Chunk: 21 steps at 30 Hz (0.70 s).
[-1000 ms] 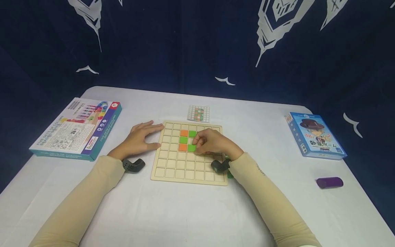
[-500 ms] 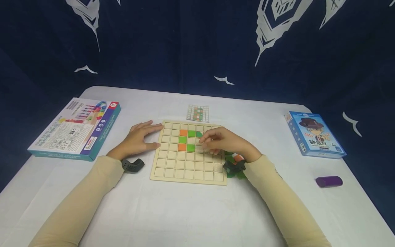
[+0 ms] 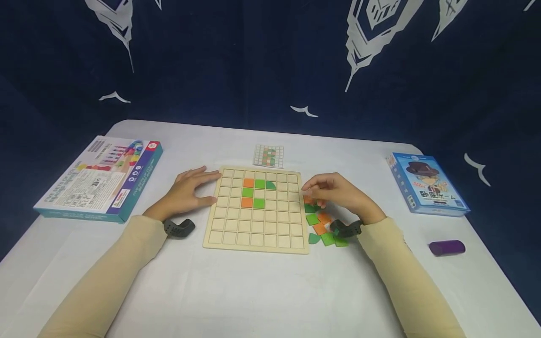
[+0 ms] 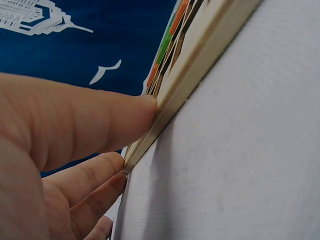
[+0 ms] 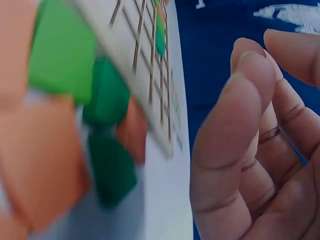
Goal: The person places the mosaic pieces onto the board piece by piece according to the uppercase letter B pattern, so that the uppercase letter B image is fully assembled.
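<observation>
A wooden grid board (image 3: 253, 240) lies on the white table. Several tiles sit in its upper cells: orange squares, light green squares and one dark green rounded piece (image 3: 270, 185). My left hand (image 3: 185, 195) is spread at the board's left side; in the left wrist view its thumb (image 4: 115, 117) and fingertips touch the board edge. Just past the right edge, my right hand (image 3: 340, 191) hovers over loose tiles (image 3: 320, 228), its fingers loosely bent. Nothing shows between those fingers in the right wrist view, where a dark green piece (image 5: 112, 170) lies below. The hand partly hides the pile.
Behind the board lies a small pattern card (image 3: 268, 156) with a coloured grid. A large flat box (image 3: 97, 180) is at the left, a blue box (image 3: 428, 183) at the right. A purple cylinder (image 3: 447, 248) lies near the right table edge. A dark patterned curtain hangs behind.
My right hand has let go of the dark green rounded piece in the board's top tile row and moved right, over the loose tiles. The left hand stays at the board.
</observation>
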### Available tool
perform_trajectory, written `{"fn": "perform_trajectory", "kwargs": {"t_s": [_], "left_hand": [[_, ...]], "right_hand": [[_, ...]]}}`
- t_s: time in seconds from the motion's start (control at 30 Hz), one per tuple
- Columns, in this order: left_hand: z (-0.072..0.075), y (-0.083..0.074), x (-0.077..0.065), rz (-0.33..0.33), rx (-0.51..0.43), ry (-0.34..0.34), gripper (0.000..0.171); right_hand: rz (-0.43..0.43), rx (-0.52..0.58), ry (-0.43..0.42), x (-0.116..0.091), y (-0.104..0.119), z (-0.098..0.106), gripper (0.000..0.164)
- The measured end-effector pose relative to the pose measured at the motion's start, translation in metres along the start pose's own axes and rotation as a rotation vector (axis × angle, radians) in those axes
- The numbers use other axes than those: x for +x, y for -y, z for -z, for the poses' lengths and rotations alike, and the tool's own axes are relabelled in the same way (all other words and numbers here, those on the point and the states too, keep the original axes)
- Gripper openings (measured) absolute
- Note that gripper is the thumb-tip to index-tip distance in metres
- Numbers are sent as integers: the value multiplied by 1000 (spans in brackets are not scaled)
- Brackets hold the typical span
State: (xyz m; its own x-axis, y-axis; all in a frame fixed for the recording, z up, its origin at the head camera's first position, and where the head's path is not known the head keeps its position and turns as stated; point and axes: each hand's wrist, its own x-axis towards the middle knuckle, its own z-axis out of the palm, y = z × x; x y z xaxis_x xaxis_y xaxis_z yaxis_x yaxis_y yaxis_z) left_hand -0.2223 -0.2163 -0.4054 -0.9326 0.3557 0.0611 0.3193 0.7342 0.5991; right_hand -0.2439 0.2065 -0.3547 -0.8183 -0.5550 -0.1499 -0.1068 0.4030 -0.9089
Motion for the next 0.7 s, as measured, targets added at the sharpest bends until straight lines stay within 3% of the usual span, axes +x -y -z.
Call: {"fn": "perform_trajectory", "kwargs": {"t_s": [0.3, 0.7], "left_hand": [[1, 0, -2, -1, -4, 3, 72], [1, -1, -2, -13, -5, -1, 71]], "right_hand": [[-68, -17, -58, -7, -22, 19, 29], [-139, 4, -54, -9, -40, 28, 34]]}}
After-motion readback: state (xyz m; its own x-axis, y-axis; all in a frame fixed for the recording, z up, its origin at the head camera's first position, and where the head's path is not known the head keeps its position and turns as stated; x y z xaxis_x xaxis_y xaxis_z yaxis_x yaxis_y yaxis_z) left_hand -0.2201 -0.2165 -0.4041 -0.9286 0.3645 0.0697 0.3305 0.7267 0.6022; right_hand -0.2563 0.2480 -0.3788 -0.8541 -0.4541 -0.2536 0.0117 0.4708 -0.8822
